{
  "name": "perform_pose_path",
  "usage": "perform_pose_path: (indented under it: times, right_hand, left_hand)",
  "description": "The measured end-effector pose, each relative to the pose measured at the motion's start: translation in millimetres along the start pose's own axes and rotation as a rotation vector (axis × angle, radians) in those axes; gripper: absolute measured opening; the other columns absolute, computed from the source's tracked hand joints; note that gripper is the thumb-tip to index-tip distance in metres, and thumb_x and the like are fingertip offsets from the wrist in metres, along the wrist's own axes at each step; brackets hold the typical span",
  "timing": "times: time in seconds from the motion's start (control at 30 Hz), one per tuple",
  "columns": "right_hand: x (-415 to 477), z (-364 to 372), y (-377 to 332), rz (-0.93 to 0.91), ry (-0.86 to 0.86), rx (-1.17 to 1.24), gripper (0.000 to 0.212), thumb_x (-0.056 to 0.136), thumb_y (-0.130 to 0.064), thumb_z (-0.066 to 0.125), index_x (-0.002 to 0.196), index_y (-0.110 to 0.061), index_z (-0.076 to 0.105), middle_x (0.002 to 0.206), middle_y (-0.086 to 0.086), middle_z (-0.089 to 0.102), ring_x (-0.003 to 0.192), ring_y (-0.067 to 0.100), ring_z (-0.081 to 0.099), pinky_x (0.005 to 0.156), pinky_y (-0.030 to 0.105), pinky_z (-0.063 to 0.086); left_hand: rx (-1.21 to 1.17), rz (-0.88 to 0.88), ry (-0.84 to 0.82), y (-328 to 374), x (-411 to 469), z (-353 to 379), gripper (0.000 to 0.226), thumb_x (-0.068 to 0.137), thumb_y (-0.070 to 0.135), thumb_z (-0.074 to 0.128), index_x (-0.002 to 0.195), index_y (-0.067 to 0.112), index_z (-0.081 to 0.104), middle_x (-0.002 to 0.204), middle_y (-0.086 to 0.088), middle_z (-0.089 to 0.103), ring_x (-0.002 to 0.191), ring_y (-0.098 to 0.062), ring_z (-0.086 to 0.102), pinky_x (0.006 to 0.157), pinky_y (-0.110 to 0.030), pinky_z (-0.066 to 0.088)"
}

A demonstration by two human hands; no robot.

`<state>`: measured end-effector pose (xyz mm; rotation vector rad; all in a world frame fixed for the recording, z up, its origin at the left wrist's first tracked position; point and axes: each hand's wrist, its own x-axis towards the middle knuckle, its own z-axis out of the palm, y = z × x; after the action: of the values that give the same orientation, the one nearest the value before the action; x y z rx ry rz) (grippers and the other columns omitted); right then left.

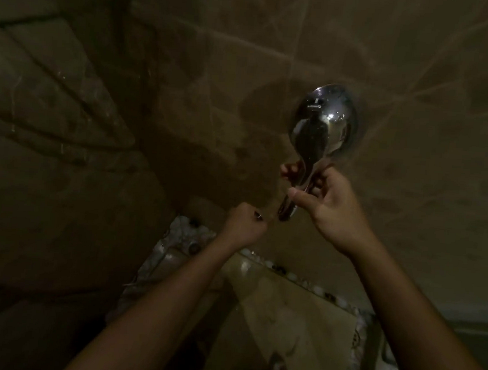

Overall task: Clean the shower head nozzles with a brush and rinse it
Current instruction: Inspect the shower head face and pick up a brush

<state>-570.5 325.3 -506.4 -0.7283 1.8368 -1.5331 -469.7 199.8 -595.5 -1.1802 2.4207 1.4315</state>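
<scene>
The fingers [292,168] of the right hand [330,209] are wrapped around the chrome handle of the shower head [322,123], thumb laid across the near side, so the handle is held firmly. The head is held upright right of the frame's centre, its rounded chrome back turned toward the camera; the nozzle face is turned away and cannot be inspected.

The left hand [244,224] is curled into a closed fist just below and left of the handle's lower end. A small dark item [54,198] shows at the knuckles; whether it is a fitting, a ring or the hose end cannot be determined.

Behind, brown tiled wall [188,63] fills the frame; a pebble-edged floor border [277,266] lies in the lower centre. No brush is visible.

Judgement: the handling step is in hand, apparently at the hose connection; brushing appears not yet begun. The next move calls for the nozzle face to be turned into view and a brush fetched.
</scene>
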Motion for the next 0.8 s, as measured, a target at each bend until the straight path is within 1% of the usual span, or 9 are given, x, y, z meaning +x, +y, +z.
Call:
perform_pose_path:
  times: [0.07, 0.17, 0.23, 0.37, 0.5, 0.57, 0.63, 0.67, 0.8]
  right_hand:
    - [10.2, 6.1, 37.5, 0.041, 0.008, -0.005, 0.043, 0.091, 0.009, 0.061, 0.13, -0.005, 0.053, 0.121, -0.003, 0.069, 0.115, 0.006, 0.066, 0.097, 0.02, 0.052]
    - [26.1, 16.2, 97.7, 0.119, 0.001, -0.034, 0.042, 0.091, 0.008, 0.061, 0.129, -0.008, 0.054, 0.119, -0.007, 0.068, 0.114, 0.001, 0.065, 0.096, 0.018, 0.052]
    - [35.5, 22.6, 141.8, 0.177, -0.002, -0.052, 0.042, 0.09, 0.008, 0.061, 0.128, -0.009, 0.054, 0.117, -0.009, 0.067, 0.112, -0.002, 0.064, 0.096, 0.018, 0.052]
    - [50.2, 35.8, 237.4, 0.182, 0.018, -0.188, 0.037, 0.091, 0.003, 0.065, 0.125, -0.01, 0.059, 0.115, -0.012, 0.067, 0.109, -0.004, 0.064, 0.091, 0.017, 0.052]
    - [63.1, 50.8, 343.2, 0.196, -0.037, -0.263, 0.031, 0.094, -0.004, 0.064, 0.12, -0.02, 0.062, 0.121, -0.005, 0.068, 0.11, 0.014, 0.066, 0.095, 0.04, 0.053]
    - [65.1, 60.0, 398.5, 0.215, -0.071, -0.269, 0.032, 0.094, -0.005, 0.064, 0.123, -0.017, 0.063, 0.12, -0.004, 0.069, 0.11, 0.008, 0.065, 0.094, 0.034, 0.053]
    - [62.0, 69.6, 455.1, 0.261, -0.11, -0.276, 0.033, 0.094, -0.003, 0.064, 0.125, -0.015, 0.063, 0.112, -0.008, 0.07, 0.093, -0.001, 0.067, 0.084, 0.018, 0.054]
    - [59.5, 74.6, 483.1, 0.282, -0.13, -0.271, 0.034, 0.094, -0.002, 0.063, 0.124, -0.017, 0.062, 0.111, -0.013, 0.069, 0.089, -0.001, 0.066, 0.082, 0.018, 0.055]
    - [48.9, 93.9, 595.2, 0.42, -0.205, -0.202, 0.041, 0.093, -0.001, 0.06, 0.121, -0.03, 0.058, 0.113, -0.007, 0.068, 0.103, 0.012, 0.067, 0.085, 0.041, 0.057]
  left_hand:
    - [0.035, -0.049, -0.008, -27.8, 18.1, 12.4, 0.045, 0.09, 0.028, 0.065, 0.055, 0.001, 0.057, 0.061, -0.017, 0.062, 0.073, -0.031, 0.067, 0.06, -0.027, 0.033]
    - [0.073, -0.091, -0.023, -75.2, 43.8, 36.4, 0.024, 0.086, 0.028, 0.064, 0.08, 0.007, 0.073, 0.079, -0.012, 0.071, 0.071, -0.019, 0.061, 0.064, -0.029, 0.045]
    - [0.133, -0.145, -0.049, -111.2, 63.4, 57.2, 0.027, 0.09, 0.032, 0.059, 0.074, 0.013, 0.068, 0.073, -0.008, 0.065, 0.071, -0.021, 0.06, 0.065, -0.03, 0.047]
    - [0.267, -0.266, -0.103, -201.5, 109.7, 109.8, 0.049, 0.097, 0.047, 0.048, 0.102, 0.002, 0.069, 0.112, -0.015, 0.066, 0.106, -0.033, 0.062, 0.084, -0.035, 0.047]
    - [0.334, -0.335, -0.144, -287.5, 145.0, 163.3, 0.045, 0.099, 0.046, 0.05, 0.113, 0.005, 0.061, 0.115, -0.014, 0.064, 0.107, -0.034, 0.063, 0.077, -0.034, 0.043]
    - [0.369, -0.349, -0.152, -328.9, 157.9, 192.0, 0.046, 0.099, 0.046, 0.049, 0.113, 0.005, 0.062, 0.116, -0.014, 0.064, 0.108, -0.034, 0.062, 0.078, -0.035, 0.044]
    - [0.36, -0.4, -0.168, -371.8, 170.1, 224.3, 0.049, 0.099, 0.049, 0.049, 0.111, 0.004, 0.063, 0.116, -0.017, 0.064, 0.107, -0.036, 0.063, 0.081, -0.039, 0.048]
    - [0.353, -0.434, -0.176, -392.9, 176.1, 240.6, 0.049, 0.098, 0.049, 0.05, 0.111, 0.004, 0.063, 0.116, -0.017, 0.064, 0.108, -0.037, 0.063, 0.081, -0.039, 0.048]
    - [0.365, -0.501, -0.213, -469.4, 198.2, 300.4, 0.04, 0.1, 0.043, 0.051, 0.117, 0.008, 0.06, 0.116, -0.012, 0.064, 0.109, -0.031, 0.063, 0.082, -0.036, 0.047]
